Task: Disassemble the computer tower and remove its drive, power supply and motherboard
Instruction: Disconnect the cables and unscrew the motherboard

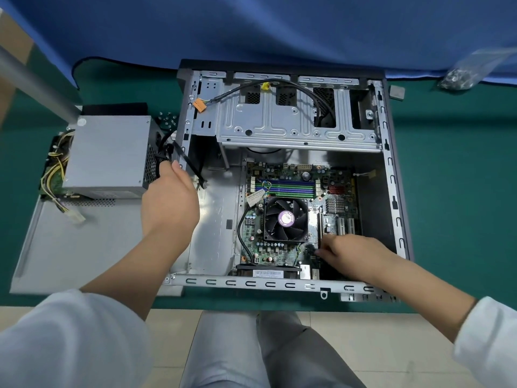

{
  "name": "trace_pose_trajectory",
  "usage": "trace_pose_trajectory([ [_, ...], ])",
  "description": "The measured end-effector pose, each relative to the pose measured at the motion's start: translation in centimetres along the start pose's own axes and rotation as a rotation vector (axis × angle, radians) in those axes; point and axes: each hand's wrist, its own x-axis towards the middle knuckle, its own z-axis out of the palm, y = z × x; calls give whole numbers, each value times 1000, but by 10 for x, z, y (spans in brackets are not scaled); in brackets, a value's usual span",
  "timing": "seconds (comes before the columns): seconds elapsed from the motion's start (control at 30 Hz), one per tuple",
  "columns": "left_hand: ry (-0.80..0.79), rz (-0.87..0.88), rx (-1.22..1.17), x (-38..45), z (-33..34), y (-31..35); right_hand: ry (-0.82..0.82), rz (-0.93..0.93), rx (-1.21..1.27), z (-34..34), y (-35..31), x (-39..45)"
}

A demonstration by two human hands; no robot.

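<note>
Your computer tower [279, 169] lies on its side on the green counter [453, 191], open face up, with the motherboard [296, 214] still seated in the near right part of the case, its black fan [285, 219] in the middle of the board. The power supply [107, 155] is out of the case, a grey box resting just left of the tower on the far end of the removed side panel [78, 247], with its yellow and black wires [54, 175] trailing off its left side. Your left hand [169, 203] is at the tower's left wall, fingers curled around a bundle of black cables [167, 152] that runs between the power supply and the case. Your right hand [352, 253] is down at the near right corner of the motherboard, fingertips [321, 251] pinched together on something small and dark there; what exactly it grips is too small to tell. The metal drive cage [296, 116] spans the far side of the case, with a black cable and an orange connector [200, 104] lying over it. A clear bag of screws [461, 75] sits far right on the counter, and loose screws [167, 119] lie just beyond the power supply
</note>
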Motion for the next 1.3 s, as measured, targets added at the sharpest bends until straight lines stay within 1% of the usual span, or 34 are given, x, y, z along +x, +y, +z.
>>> trace_pose_trajectory([
  [0.1, 6, -4, -2, 0, 1, -1, 20, -12, -31, 1, 1, 1],
  [0.23, 10, -4, 6, 1, 1, -1, -3, -40, -13, -2, -1, -1],
  [0.37, 11, -14, 3, 1, 2, -1, -84, -121, 26, -7, -1, -4],
  [0.43, 10, -12, -1, 0, 2, -1, -99, -137, 35, -8, -1, -5],
  [0.5, 10, -12, -4, 0, 1, -1, -72, -114, 4, -7, -3, -5],
  [0.6, 8, -14, -1, 0, 0, 0, -1, -20, -69, -5, -3, -4],
  [0.67, 6, -17, -1, 0, -1, 0, 26, -13, -55, -4, -2, -3],
  [0.8, -3, -23, -2, 0, 0, 0, -52, -42, 148, -6, -4, -4],
  [0.83, -7, -23, -5, 0, 0, 0, -50, -40, 157, -5, -4, -4],
  [0.97, -14, -21, -8, 1, 0, -1, 29, -4, 69, 0, -1, -2],
  [1.13, -11, -21, -15, 0, 0, 0, -18, 39, 145, 0, -1, -1],
  [1.3, -18, -28, -28, 0, -2, 1, -19, 63, 106, 0, -1, -1],
])
